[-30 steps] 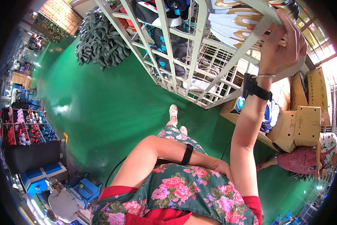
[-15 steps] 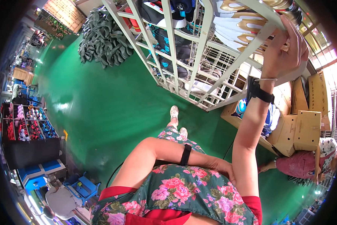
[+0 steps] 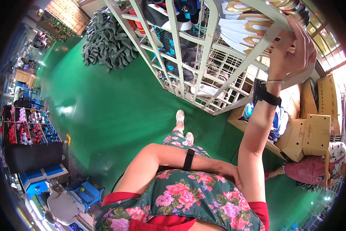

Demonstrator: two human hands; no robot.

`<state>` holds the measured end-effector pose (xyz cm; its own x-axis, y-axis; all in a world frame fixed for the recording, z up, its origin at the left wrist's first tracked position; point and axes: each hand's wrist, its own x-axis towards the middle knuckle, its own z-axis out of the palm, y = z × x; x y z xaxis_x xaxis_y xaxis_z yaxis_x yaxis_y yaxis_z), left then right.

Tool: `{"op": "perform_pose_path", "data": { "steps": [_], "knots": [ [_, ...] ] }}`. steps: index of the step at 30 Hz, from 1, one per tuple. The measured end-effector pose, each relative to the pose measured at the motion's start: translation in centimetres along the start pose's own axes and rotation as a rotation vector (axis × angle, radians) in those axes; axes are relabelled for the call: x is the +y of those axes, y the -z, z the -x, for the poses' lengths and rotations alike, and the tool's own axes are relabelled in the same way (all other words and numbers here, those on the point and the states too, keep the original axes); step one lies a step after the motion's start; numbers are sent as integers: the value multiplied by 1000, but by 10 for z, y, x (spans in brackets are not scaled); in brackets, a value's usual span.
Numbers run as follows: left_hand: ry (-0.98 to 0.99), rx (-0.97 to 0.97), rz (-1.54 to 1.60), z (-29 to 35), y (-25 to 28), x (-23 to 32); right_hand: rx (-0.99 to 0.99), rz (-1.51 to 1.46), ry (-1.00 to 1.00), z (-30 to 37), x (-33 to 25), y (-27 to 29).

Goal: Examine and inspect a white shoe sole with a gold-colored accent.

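My right hand (image 3: 292,54) is raised to the top corner of a pale metal rack (image 3: 207,38), its fingers stretched out and resting along the rail. A black band and a thin bangle circle that wrist. Across my waist lies my left forearm, with a black strap on it. My left hand (image 3: 230,173) is tucked against my right arm near the elbow, its fingers mostly hidden there. Inside the rack are white and gold shoes (image 3: 242,29) near my right hand, and black and blue shoes (image 3: 175,46) further left.
A heap of dark grey sole-shaped pieces (image 3: 107,40) lies on the green floor (image 3: 111,104). Cardboard boxes (image 3: 313,133) stand to the right, beside a bending person (image 3: 306,169). At left are a shelf of colourful items (image 3: 28,125), a blue stool (image 3: 90,192) and a seated person (image 3: 63,206).
The view has shifted very slightly. My hands keep their places, the right at the rack corner and the left against my right arm.
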<state>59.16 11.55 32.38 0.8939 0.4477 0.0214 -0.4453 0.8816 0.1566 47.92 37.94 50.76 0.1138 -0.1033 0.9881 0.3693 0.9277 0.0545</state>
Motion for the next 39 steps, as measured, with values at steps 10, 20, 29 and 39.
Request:
{"op": "perform_pose_path", "data": {
  "steps": [10,20,29,39],
  "knots": [
    [1,14,-20,-4,2,1,-66,67,4,0,-1,6],
    [-222,102,-782,1,40,34,-58,15,-2,0,1,2],
    [-345,140,-974,58,-42,91,-16,28,16,2,-6,-2],
    [-655,32,-1746,-44,-101,89,-14,-47,-45,4,-4,-3]
  ]
}}
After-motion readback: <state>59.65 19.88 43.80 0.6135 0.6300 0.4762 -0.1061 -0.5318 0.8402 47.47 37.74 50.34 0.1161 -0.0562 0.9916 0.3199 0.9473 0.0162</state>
